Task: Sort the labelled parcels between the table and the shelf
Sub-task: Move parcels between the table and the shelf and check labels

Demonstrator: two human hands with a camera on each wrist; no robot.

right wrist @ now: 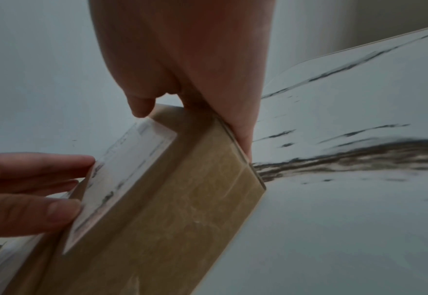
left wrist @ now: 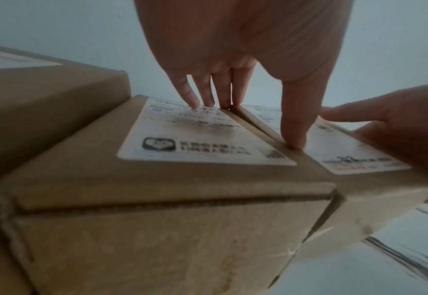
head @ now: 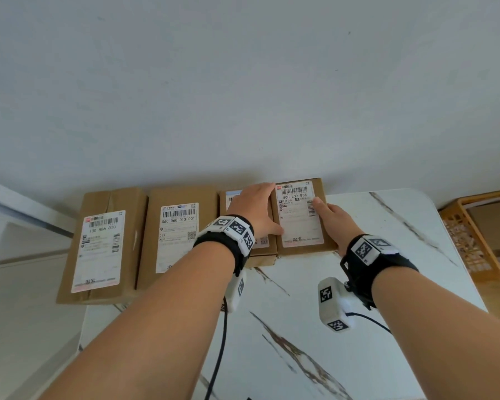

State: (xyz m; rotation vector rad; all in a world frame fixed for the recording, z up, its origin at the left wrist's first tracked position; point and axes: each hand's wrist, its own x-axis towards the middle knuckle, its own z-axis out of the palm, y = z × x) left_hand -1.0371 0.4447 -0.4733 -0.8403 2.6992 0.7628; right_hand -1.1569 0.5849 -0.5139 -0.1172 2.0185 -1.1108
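Several brown cardboard parcels with white labels stand in a row against the wall on the marble table [head: 358, 342]. The rightmost parcel, labelled 800 L37 B34 [head: 300, 223], is held by my right hand [head: 332, 220]. Its thumb [right wrist: 139, 103] lies on top and its fingers [right wrist: 240, 123] run down the right side. My left hand [head: 260, 209] rests flat on the neighbouring small parcel [left wrist: 182, 179]. Its straight fingers [left wrist: 202, 93] touch that label, and its thumb [left wrist: 293, 119] presses the left top edge of the 800 L37 B34 parcel [left wrist: 354, 157]. The two small parcels touch side by side.
Left of them stand the parcel 060-060-D13-001 [head: 179, 235] and the larger parcel 130 H06 010 [head: 101, 246], which overhangs the table's left edge. An orange lattice basket [head: 456, 241] sits beyond the table's right edge. Wrist-camera cables [head: 220, 356] hang over the near tabletop.
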